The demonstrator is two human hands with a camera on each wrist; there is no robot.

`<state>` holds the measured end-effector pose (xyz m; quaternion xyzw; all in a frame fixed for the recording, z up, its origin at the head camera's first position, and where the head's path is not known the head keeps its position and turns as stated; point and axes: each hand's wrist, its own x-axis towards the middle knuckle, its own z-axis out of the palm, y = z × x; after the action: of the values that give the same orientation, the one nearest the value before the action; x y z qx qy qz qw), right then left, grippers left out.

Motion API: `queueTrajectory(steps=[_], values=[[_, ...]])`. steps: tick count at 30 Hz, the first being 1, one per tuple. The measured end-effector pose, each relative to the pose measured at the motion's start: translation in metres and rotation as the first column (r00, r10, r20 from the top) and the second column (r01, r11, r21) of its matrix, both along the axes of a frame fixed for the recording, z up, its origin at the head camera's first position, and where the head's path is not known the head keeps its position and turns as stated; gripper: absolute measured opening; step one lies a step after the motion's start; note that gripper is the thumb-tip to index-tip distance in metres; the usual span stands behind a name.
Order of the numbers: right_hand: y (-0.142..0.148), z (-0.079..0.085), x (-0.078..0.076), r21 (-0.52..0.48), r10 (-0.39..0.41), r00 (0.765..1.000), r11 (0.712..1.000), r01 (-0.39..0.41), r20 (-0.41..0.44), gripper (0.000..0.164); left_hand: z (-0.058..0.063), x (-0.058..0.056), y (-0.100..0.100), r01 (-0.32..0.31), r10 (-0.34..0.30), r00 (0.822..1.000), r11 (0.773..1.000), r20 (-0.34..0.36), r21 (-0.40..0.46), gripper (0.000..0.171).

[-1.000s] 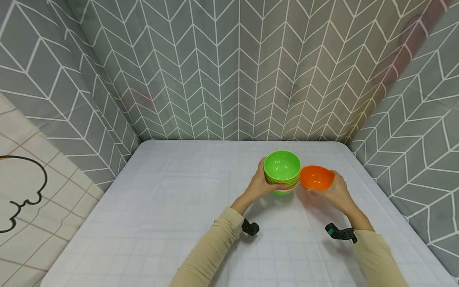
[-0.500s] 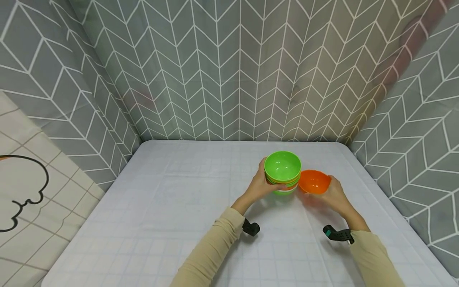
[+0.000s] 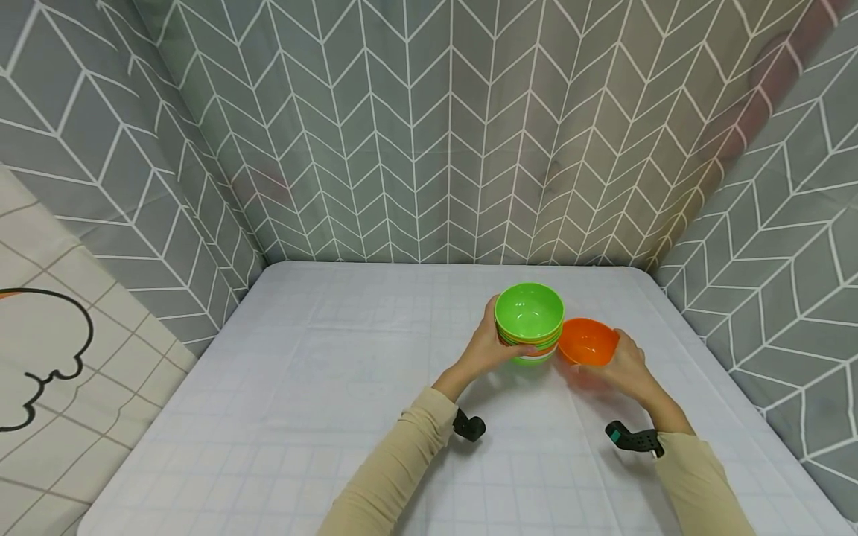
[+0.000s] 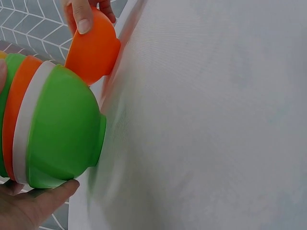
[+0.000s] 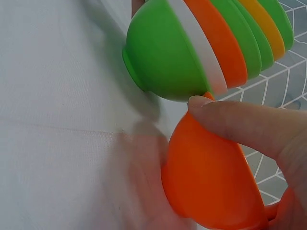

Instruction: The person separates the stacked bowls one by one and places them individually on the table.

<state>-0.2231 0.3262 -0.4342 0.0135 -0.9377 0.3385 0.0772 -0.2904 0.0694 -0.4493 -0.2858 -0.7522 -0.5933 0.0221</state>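
My left hand (image 3: 484, 342) grips a stack of nested bowls (image 3: 529, 313) from its left side, thumb across the front. The top bowl is bright green; below it come yellow, green, orange and white rims, with a green bowl (image 4: 67, 129) at the bottom. Just right of the stack, my right hand (image 3: 625, 368) holds a single orange bowl (image 3: 588, 342) by its right side, tilted, its thumb (image 5: 216, 112) on the outer wall near the rim. The orange bowl's rim is at the stack's side; whether they touch I cannot tell. Both wrist views show bowl bases close to the cloth.
A white cloth covers the table (image 3: 348, 372). Grey curtains (image 3: 429, 134) with white zigzag lines stand behind it and at both sides. A black wrist camera (image 3: 469, 426) sits on the left wrist, another black camera (image 3: 630, 438) on the right.
My right hand has brought the orange bowl slightly left and toward me, closer to the stack. The left hand and stack have barely moved.
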Motion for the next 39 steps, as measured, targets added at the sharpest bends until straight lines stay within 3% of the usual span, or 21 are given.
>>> queueTrajectory(steps=[8, 20, 26, 31, 39], values=[[0.000, 0.004, 0.000, 0.032, -0.034, 0.996, 0.999, 0.031, 0.084, 0.111, 0.000, 0.000, 0.000, 0.009, -0.009, 1.000, 1.000, -0.003, 0.007, 0.106], [0.004, 0.003, 0.003, 0.013, -0.021, 0.992, 1.000, 0.019, 0.126, 0.113, -0.002, -0.003, 0.000, 0.010, -0.010, 1.000, 1.000, 0.005, 0.002, 0.105], [0.004, 0.001, 0.003, 0.023, -0.001, 0.998, 1.000, 0.000, 0.064, 0.108, -0.002, -0.002, 0.000, -0.005, 0.005, 1.000, 1.000, -0.002, -0.016, 0.107], [0.003, 0.003, 0.004, 0.050, -0.017, 0.995, 0.999, 0.012, 0.094, 0.114, -0.001, -0.002, 0.000, -0.022, 0.023, 0.999, 0.999, 0.030, -0.040, 0.109], [-0.004, 0.019, 0.007, 0.024, -0.019, 0.999, 1.000, 0.018, 0.047, 0.122, -0.001, -0.003, -0.001, -0.027, 0.028, 0.999, 0.998, 0.021, -0.064, 0.109]])
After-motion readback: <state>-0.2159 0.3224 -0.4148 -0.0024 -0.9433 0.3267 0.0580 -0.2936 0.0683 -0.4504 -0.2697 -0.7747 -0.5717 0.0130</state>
